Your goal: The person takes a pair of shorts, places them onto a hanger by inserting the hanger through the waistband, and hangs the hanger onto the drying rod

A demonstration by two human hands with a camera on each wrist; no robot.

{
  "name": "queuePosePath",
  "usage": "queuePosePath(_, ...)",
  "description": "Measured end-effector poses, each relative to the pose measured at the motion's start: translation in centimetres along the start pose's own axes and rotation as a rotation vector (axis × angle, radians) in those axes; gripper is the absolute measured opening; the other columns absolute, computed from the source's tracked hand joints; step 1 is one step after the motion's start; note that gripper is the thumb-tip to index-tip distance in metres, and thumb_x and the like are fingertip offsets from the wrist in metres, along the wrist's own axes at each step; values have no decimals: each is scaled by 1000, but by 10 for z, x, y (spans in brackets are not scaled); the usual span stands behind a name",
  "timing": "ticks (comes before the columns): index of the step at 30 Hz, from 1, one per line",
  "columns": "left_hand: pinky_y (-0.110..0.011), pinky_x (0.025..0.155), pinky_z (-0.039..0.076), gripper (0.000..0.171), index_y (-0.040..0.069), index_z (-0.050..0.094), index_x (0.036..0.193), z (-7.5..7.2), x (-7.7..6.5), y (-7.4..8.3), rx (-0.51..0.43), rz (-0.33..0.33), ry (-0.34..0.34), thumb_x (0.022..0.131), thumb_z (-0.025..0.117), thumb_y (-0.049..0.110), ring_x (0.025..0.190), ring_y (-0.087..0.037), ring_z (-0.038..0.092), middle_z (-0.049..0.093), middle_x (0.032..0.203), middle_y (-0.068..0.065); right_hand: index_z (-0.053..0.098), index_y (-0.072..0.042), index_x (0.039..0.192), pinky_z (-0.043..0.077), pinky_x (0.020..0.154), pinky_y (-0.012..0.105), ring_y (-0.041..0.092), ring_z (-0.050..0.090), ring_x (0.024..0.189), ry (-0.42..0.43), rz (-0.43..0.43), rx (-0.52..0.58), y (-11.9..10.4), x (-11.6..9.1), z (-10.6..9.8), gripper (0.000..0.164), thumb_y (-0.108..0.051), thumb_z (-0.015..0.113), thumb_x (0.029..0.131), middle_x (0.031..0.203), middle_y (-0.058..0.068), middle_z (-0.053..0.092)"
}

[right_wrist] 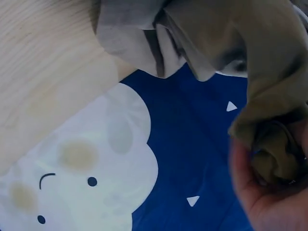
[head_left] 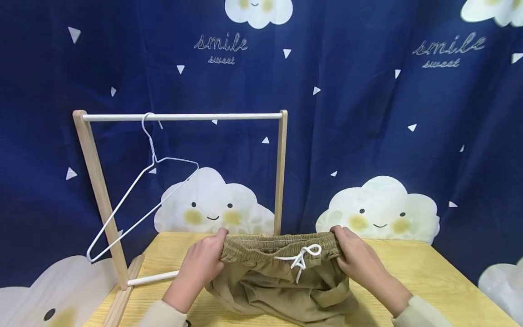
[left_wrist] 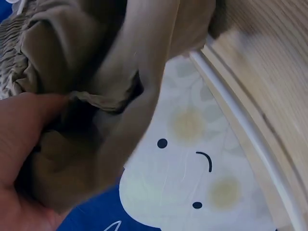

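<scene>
Olive-brown drawstring pants [head_left: 286, 290] are stretched by the waistband between my two hands, over the wooden table. My left hand [head_left: 203, 259] grips the left end of the elastic waistband, and my right hand [head_left: 361, 259] grips the right end. A white drawstring [head_left: 299, 259] tied in a bow hangs at the front of the waist. In the left wrist view, my left hand [left_wrist: 24, 154] holds bunched brown cloth [left_wrist: 144, 62]. The right wrist view has my right hand [right_wrist: 269, 192] curled round a fold of the fabric [right_wrist: 274, 62]. The lower part of the pants sags in folds.
A white wire hanger [head_left: 122, 200] hangs from the white rail [head_left: 220, 117] of a wooden rack [head_left: 96, 177] at the left. The table [head_left: 433, 281] extends to the right. Behind stands a dark blue curtain [head_left: 367, 127] with smiling clouds.
</scene>
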State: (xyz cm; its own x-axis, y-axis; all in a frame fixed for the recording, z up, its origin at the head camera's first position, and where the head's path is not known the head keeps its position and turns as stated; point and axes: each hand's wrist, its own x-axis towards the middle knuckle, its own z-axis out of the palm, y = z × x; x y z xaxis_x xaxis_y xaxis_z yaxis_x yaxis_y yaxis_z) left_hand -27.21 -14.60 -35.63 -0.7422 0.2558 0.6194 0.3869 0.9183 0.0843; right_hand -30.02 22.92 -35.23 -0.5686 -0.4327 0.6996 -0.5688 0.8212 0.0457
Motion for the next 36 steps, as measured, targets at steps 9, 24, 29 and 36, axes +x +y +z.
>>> queuePosePath(9,-45,77,59,59,-4,61,118,6,-1,7,-183,-21,-38,61,62,-19,107,-37,66,66,117,-19,58,-12,114,51,46,31,11,59,66,-237,200,369,-2,0,-4,47,16,54,77,95,8,64)
queuePosePath(24,-36,68,50,57,4,50,113,7,2,17,-349,-22,-137,60,69,-11,81,-17,53,58,96,-3,48,-12,106,44,57,24,1,45,68,-274,3,590,2,-6,-6,48,13,61,67,80,-9,47)
queuePosePath(29,-41,75,57,64,6,50,107,11,-1,20,-305,30,-123,60,92,4,87,-21,61,59,96,-3,48,-7,116,50,64,28,5,56,76,-300,4,475,-5,-8,-6,63,-5,85,66,90,-5,58)
queuePosePath(36,-38,58,54,54,11,56,92,13,-5,21,-166,-63,-40,55,72,-25,74,-24,65,63,83,-3,66,-8,110,54,61,36,17,65,70,-175,126,200,-12,-9,-7,61,17,76,56,86,1,71)
